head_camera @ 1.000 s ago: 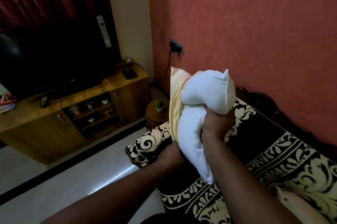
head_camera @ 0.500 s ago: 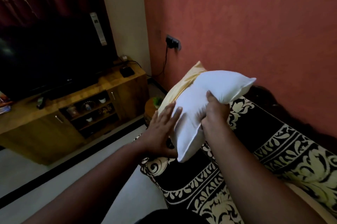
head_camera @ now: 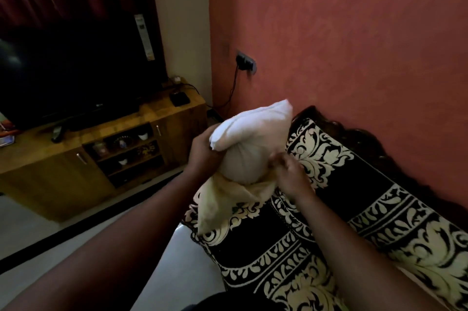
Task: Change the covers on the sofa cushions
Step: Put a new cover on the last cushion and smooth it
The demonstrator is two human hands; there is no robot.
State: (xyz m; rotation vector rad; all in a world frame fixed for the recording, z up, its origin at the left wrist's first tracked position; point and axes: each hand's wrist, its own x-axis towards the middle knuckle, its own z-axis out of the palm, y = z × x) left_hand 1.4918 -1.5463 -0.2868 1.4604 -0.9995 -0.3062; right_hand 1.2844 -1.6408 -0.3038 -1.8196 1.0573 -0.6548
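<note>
A white cushion insert (head_camera: 249, 138) is bunched up in front of me above the sofa's end. Its lower part sits inside a cream-yellow cover (head_camera: 220, 199), which hangs down from it towards the sofa. My left hand (head_camera: 202, 152) grips the insert at its left side. My right hand (head_camera: 288, 174) pinches the cover's edge at the lower right of the insert. The sofa (head_camera: 354, 199) below is draped in black cloth with a cream floral pattern.
A red wall (head_camera: 354, 32) runs behind the sofa, with a socket and cable (head_camera: 244, 61). To the left stands a wooden TV cabinet (head_camera: 101, 148) with a dark television (head_camera: 76, 70). Pale floor (head_camera: 76, 229) lies between the cabinet and the sofa.
The insert has turned from lying sideways to bunched upright. My left hand went from flat against the cushion to gripping it. My right hand dropped to the cover's edge.
</note>
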